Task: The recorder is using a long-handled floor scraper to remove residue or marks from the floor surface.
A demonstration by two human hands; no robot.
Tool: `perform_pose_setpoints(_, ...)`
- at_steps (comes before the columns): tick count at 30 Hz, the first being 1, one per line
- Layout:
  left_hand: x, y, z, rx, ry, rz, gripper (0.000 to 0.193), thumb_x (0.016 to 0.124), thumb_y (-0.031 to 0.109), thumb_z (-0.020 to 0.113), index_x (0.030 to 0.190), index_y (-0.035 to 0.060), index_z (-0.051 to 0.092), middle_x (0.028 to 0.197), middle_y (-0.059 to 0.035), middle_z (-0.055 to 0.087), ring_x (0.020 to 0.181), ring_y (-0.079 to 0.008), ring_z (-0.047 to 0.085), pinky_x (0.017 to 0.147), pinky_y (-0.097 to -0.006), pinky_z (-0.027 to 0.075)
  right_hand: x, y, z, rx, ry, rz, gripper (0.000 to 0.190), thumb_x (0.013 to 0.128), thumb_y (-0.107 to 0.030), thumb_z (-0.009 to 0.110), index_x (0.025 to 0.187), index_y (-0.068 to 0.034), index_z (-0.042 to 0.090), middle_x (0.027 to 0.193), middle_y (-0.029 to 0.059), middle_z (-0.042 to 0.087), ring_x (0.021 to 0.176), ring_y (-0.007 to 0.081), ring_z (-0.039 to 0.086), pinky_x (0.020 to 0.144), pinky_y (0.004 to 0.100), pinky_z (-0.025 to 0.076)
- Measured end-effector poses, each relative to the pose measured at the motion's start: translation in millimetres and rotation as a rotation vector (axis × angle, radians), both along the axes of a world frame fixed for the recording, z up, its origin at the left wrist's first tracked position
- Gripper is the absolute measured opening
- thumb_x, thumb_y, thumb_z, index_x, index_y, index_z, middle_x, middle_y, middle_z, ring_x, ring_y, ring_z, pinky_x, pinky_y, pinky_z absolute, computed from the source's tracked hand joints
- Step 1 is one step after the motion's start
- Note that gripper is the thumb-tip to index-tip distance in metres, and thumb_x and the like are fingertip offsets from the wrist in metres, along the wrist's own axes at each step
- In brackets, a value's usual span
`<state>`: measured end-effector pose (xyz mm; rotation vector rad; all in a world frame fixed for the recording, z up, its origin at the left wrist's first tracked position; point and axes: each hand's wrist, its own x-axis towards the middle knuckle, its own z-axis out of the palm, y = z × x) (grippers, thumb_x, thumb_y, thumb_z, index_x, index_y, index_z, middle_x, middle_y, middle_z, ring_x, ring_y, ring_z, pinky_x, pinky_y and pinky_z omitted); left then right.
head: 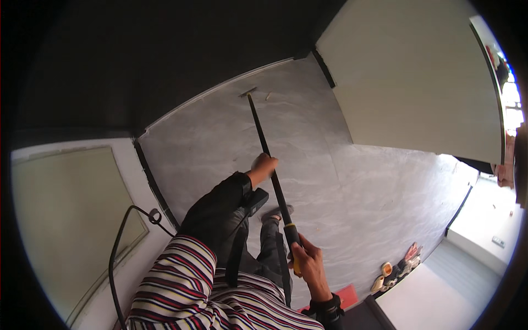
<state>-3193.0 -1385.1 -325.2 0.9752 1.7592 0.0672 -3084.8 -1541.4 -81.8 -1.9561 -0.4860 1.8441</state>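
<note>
A long black pole (262,132), with a yellow end and a black grip, slants down to the grey floor. At its far end sits a thin, flat crosswise head (248,92), like that of a floor scraper or squeegee; which one I cannot tell. My left hand (262,167) is wrapped around the middle of the pole. Nearer to my body, my right hand (306,260) holds the grip at the upper end. Beside the head, a small pale strip (268,96) lies on the floor.
A dark wall (165,62) with a pale base edge rises ahead. At right stands a large pale panel (412,82); at left is a white-framed panel (82,206). Several shoes (385,270) and a red mat (346,296) lie at lower right. A black cable (112,255) loops by my left side.
</note>
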Motion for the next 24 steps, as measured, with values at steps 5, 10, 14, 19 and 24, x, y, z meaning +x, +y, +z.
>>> perform_pose_setpoints(5,62.4,-10.5,-12.2,-0.001,0.008,-0.190,0.021,0.066,0.016,0.042,0.063,0.0002,0.055,0.069,-0.0201,0.053,0.063,-0.0318,0.053,0.056,-0.0371,0.043,37.1,-27.5,-8.8,-0.067,-0.008,-0.178,0.034,0.075,-0.019,0.044,0.106,-0.004,0.042,0.057,0.0035,0.046,0.043,0.0083,0.045,0.034,0.0183,0.031)
perform_pose_setpoints(10,147.9,-127.6,2.0,0.009,-0.047,-0.364,0.014,0.062,0.009,0.047,0.068,0.0016,0.057,0.068,-0.0187,0.054,0.069,-0.0281,0.055,0.059,-0.0370,0.044,78.6,-119.1,51.3,-0.268,-0.019,-0.435,0.034,0.075,-0.017,0.044,0.106,-0.003,0.043,0.056,0.0035,0.045,0.042,0.0095,0.044,0.037,0.0195,0.033)
perform_pose_setpoints(14,193.3,-198.2,28.6,-0.185,-0.159,-0.521,0.018,0.058,0.017,0.047,0.061,-0.0010,0.052,0.059,-0.0169,0.052,0.055,-0.0271,0.052,0.045,-0.0372,0.041,99.9,-179.3,104.2,-0.368,-0.247,-0.299,0.020,0.073,-0.018,0.045,0.076,0.001,0.053,0.050,0.0029,0.046,0.042,0.0081,0.041,0.038,0.0229,0.032)
perform_pose_setpoints(19,218.4,-160.5,25.6,-0.127,-0.082,-0.569,0.034,0.055,0.024,0.049,0.073,-0.0049,0.051,0.066,-0.0176,0.053,0.055,-0.0280,0.054,0.049,-0.0346,0.044,122.2,-168.9,51.1,-0.189,-0.102,-0.534,0.033,0.073,-0.014,0.047,0.103,-0.001,0.044,0.054,0.0018,0.044,0.044,0.0083,0.044,0.039,0.0194,0.035)
perform_pose_setpoints(24,225.7,-13.4,-14.2,-0.121,-0.033,-0.356,0.026,0.056,0.017,0.048,0.070,-0.0047,0.052,0.067,-0.0191,0.054,0.059,-0.0317,0.055,0.046,-0.0389,0.044,160.1,-65.4,-12.9,0.067,0.060,-0.440,0.028,0.075,-0.019,0.046,0.097,-0.002,0.046,0.052,-0.0009,0.041,0.042,0.0056,0.040,0.037,0.0191,0.034)
